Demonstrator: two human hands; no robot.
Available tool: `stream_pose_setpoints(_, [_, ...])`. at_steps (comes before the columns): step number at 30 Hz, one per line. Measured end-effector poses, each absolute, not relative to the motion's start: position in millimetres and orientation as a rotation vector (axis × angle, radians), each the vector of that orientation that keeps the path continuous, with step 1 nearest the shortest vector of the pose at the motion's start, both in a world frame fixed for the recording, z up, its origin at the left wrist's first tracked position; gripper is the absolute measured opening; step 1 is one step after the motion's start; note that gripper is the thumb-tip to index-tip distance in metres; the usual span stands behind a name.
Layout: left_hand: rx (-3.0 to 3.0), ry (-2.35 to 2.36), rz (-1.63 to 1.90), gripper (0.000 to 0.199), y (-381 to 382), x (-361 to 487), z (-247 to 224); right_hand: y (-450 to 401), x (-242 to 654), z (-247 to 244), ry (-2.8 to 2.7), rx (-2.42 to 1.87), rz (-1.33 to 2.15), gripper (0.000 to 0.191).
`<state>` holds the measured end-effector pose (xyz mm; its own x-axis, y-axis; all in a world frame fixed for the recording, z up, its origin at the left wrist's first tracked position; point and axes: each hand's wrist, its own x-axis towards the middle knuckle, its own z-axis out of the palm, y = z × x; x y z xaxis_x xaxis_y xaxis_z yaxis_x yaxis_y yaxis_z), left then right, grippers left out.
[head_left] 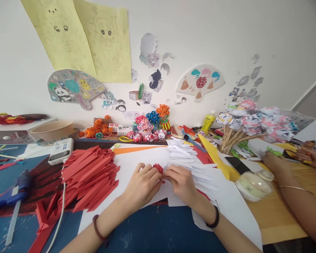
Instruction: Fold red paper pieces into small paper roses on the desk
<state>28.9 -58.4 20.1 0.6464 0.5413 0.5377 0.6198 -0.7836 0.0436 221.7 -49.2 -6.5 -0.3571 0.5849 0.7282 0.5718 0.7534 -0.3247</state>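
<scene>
Between my two hands is a small folded red paper piece [158, 168], shaped like a flower bud. My left hand [143, 181] pinches it from the left, its fingertips closed on the paper. From the other side, my right hand [181, 181] presses thumb and forefinger together at the lower right of the same piece. White paper sheets [131, 165] lie beneath. Left of my hands is a heap of folded red paper strips [93, 177]. A pile of white paper strips [185, 158] spreads behind and right of my right hand.
A blue glue gun [12, 193] and a white power adapter [61, 151] with a cable sit at left. On the right are a jar [252, 186], a phone [237, 165], paper flowers on sticks [252, 121], and another person's hand [275, 161]. Small flower crafts [152, 119] line the wall.
</scene>
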Motion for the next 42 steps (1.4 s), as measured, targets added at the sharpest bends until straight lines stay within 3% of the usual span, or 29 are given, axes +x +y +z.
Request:
stream_pose_setpoints(8, [-2.761,-1.42,-1.187,0.013,-61,34,23,-57,222,2,-1.883,-0.922,-0.038,0.017])
stream_pose_setpoints(13, [-2.783,-1.643,-1.307,0.01,-57,33,28,-55,222,-5,-2.041,-0.933,-0.173,0.023])
stream_pose_setpoints(21, [-2.748,-1.593,-1.286,0.016,-59,32,34,-53,217,-9,-2.15,-0.842,-0.377,0.028])
stream_pose_setpoints(29, [-2.757,-1.631,-1.4,0.028,-61,30,42,-54,216,-10,-2.163,-0.805,-0.354,0.021])
stream_pose_setpoints(42, [-2.655,-1.625,-1.268,0.021,-53,22,41,-55,215,-14,-2.146,-0.762,-0.292,0.019])
